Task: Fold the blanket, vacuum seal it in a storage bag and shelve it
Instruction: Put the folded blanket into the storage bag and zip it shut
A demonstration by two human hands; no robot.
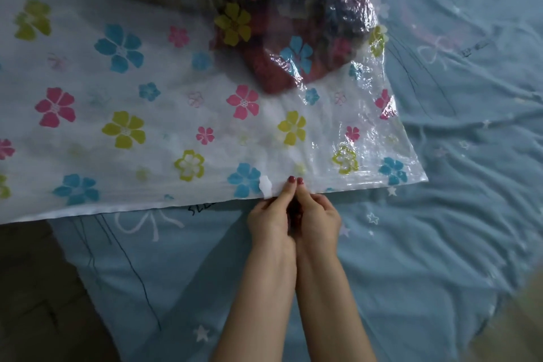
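Two hands: your left hand (271, 214) and right hand (318, 214) sit side by side, thumbs and fingers pinching the near open edge of the storage bag (147, 126).
Slider: a small white clip (266, 185) sits on that edge, just left of your left thumb.
Blanket: the blanket (258, 38) lies inside the bag at its far end, dark and reddish, bunched, not flat.
Bag material: thin, clear, crinkly film printed with flowers; expect it to be slippery and light, easy to crease.
Blanket feel: soft and bulky, likely to spring back until the air is out.
Where to hold: pinch the seal strip itself, not the loose film.
Bed: the bag rests on a rumpled blue bed sheet (440, 214).
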